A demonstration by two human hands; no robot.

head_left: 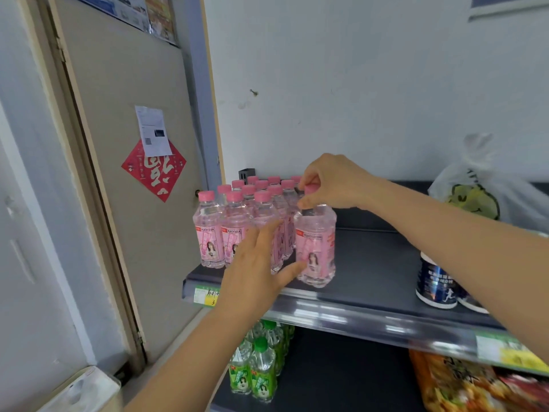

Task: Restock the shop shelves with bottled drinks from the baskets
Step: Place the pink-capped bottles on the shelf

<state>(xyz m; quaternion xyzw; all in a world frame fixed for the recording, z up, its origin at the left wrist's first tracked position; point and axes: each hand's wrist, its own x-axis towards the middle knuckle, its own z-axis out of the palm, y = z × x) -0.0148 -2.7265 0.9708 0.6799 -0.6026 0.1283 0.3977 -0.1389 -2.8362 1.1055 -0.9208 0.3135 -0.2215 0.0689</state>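
Note:
Several pink peach soda bottles (209, 233) with pink caps stand in rows at the left end of the dark top shelf (371, 263). One more pink bottle (316, 248) stands upright to the right of the rows, near the front edge. My right hand (332, 182) grips this bottle by its cap and neck from above. My left hand (258, 263) is spread flat in front of the rows, fingers straight, its thumb touching the lower part of the held bottle.
Blue and white tins (436, 283) stand on the shelf at the right, a white plastic bag (481, 188) behind them. Green-capped bottles (261, 370) and an orange snack pack (463, 385) sit on the shelf below. A door (133, 173) is close on the left.

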